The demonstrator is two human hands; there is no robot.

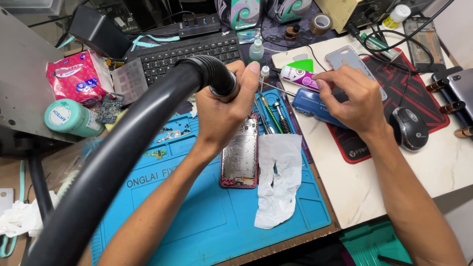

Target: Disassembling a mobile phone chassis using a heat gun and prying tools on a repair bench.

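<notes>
Gripping the black hose (pixel 148 123) near its nozzle, the left hand (pixel 224 106) is wrapped tight, just above the phone frame (pixel 240 155) on the blue mat (pixel 207 212). Right hand (pixel 352 96) pinches a glue tube (pixel 300 77), whose long axis points left toward the nozzle; both hands sit close together.

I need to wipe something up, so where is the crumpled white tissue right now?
In the head view the crumpled white tissue lies on the blue work mat, just right of the opened phone frame, below the left hand.
</notes>
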